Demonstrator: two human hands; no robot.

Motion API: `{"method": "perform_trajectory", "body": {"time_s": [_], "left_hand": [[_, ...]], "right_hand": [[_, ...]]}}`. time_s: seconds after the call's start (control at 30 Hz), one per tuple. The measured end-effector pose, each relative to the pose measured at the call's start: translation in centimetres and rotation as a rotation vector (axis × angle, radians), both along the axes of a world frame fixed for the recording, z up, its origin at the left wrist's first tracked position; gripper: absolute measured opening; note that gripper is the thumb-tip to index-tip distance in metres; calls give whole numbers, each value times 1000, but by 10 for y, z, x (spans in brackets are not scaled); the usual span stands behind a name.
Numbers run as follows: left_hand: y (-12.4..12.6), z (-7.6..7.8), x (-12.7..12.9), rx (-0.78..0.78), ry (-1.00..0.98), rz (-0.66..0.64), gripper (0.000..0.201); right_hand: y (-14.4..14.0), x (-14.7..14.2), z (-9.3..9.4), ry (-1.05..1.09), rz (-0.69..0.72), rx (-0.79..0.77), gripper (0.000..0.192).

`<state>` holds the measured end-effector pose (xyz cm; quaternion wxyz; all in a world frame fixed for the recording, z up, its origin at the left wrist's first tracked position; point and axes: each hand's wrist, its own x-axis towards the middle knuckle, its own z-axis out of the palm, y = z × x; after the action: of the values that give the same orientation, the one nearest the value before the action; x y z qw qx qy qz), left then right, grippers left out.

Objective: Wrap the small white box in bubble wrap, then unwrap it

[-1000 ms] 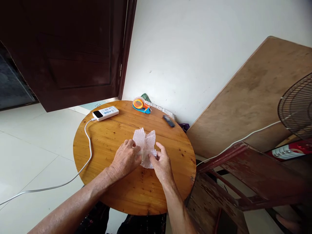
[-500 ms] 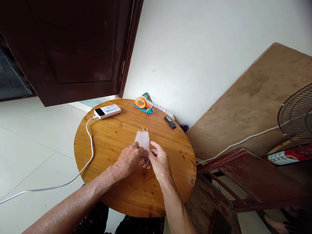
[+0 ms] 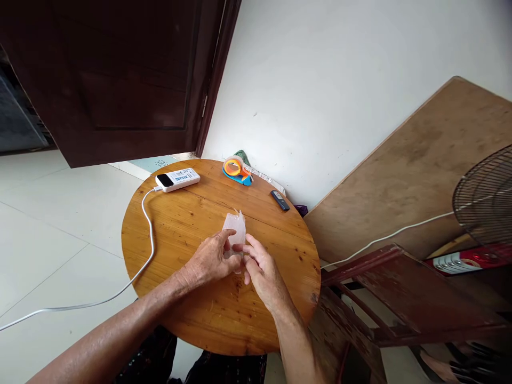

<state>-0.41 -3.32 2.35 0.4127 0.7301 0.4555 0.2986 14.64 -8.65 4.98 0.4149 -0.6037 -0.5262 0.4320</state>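
A small piece of translucent whitish plastic (image 3: 236, 224), perhaps bubble wrap, lies on the round wooden table (image 3: 180, 229). Its lower part is partly hidden by my fingers. My left hand (image 3: 212, 257) rests at its left and lower edge, thumb and index finger apart. From the right, my right hand (image 3: 262, 266) reaches over the lower part with its fingers spread. The fingertips of both hands nearly meet there; whether they press on the plastic I cannot tell.
Toward the back stand a white device (image 3: 178, 180) with a cable (image 3: 151, 234), a tape dispenser (image 3: 237, 169) and a dark remote-like object (image 3: 279, 200). Right of the table are a reddish wooden chair (image 3: 424, 298) and a wire-caged fan (image 3: 484, 192). A dark door (image 3: 132, 80) stands at left.
Both hands have loosened from their closed grip on the plastic, and their fingers are now spread. The plastic lies flatter on the table, with more of its surface showing.
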Motion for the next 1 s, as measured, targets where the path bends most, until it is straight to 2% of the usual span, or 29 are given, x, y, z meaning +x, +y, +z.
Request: {"method": "perform_trajectory", "body": {"time_s": [0.2, 0.3, 0.37, 0.43, 0.57, 0.67, 0.73, 0.8, 0.87, 0.93, 1.0], "left_hand": [[3, -8, 11, 124, 145, 50, 50], [4, -5, 9, 132, 189, 43, 50], [4, 0, 7, 116, 218, 21, 51], [4, 4, 6, 117, 240, -4, 55], [5, 7, 5, 159, 266, -44, 60], [5, 6, 5, 191, 310, -77, 53], [3, 6, 5, 197, 351, -76, 46], [1, 6, 6, 197, 367, -53, 41], [-1, 5, 7, 199, 348, -29, 38], [-2, 4, 8, 201, 320, -16, 36], [-3, 2, 8, 200, 297, -17, 35]], "right_hand": [[5, 5, 0, 10, 93, 23, 58], [11, 12, -1, 24, -20, 82, 53], [14, 19, -3, -17, -124, 160, 50], [19, 25, -7, -88, -169, 217, 48], [27, 26, -17, -162, -73, 264, 46], [31, 23, -22, -168, 63, 266, 44], [35, 26, -24, -181, 100, 269, 41], [39, 33, -26, -181, 27, 272, 37], [45, 44, -26, -142, -117, 219, 36], [52, 53, -25, -81, -234, 96, 40], [59, 56, -24, -35, -263, -29, 45]]}}
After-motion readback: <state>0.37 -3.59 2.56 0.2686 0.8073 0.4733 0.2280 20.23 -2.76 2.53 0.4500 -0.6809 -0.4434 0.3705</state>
